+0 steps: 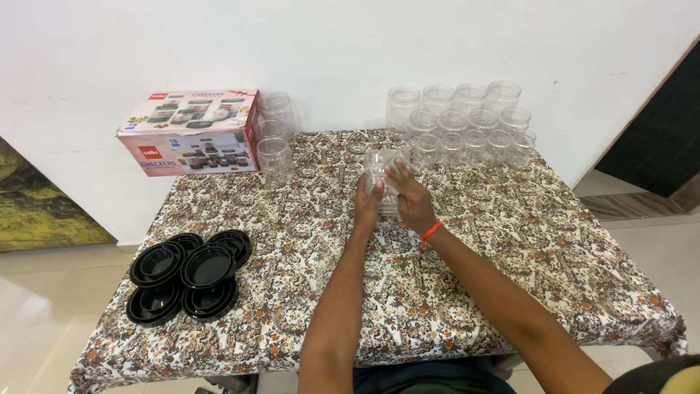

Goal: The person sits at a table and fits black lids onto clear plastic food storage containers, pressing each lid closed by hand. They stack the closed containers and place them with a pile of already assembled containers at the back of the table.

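Both grips closed around one clear plastic jar, held between them near the middle of the worktop, toward its far side. Left hand flat against the jar's left wall, fingers pointing up along it; right hand, with an orange band at the wrist, wrapped over the right wall and the top edge. Cannot tell whether the base rests on the patterned cloth or hangs just above it.

Probably light, empty and thin-walled: stiff enough to keep shape, likely to flex under a hard squeeze, smooth and a bit slippery. Best taken at the side walls, opposite each other, as here, or round the rim.

Just beyond the jar, to the right, a cluster of matching jars in rows at the far edge. To the far left, three more jars beside a pink cardboard box. Well apart, at the near left corner, stacked black lids.
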